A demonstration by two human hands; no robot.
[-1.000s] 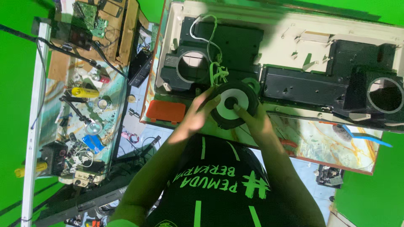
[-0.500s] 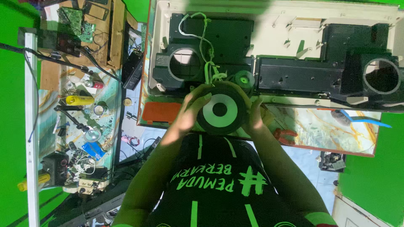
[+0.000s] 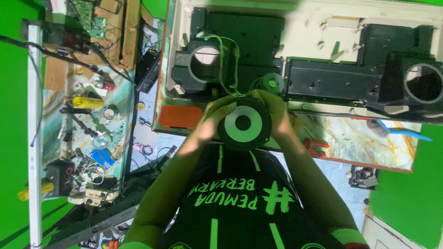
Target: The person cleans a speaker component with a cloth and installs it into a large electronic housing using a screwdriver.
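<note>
Speaker driver (image 3: 243, 123), round and black with a pale cone ring and dark centre cap, sat between both hands in the head view, held just off the near edge of the worktop (image 3: 369, 140) and above the person's dark shirt. Which hand was the person's left and which the right could not be told for sure from this inverted-looking view; the hand (image 3: 216, 121) on the picture's left side cupped the driver's rim with curled fingers, and the other hand (image 3: 276, 115) pressed against the opposite rim, so both were closed around the driver. Thin wires (image 3: 226, 64) ran from the driver's far side up to the open black chassis (image 3: 258, 41) lying on the worktop inside a cream casing (image 3: 314, 32). A round opening (image 3: 205, 64) showed in the chassis near its left end, and a second round opening (image 3: 424, 83) near its right end. An orange block (image 3: 180, 117) lay at the worktop's near left corner. A cluttered side bench (image 3: 83, 115) with small tools stood well apart beyond the worktop's left edge.
</note>
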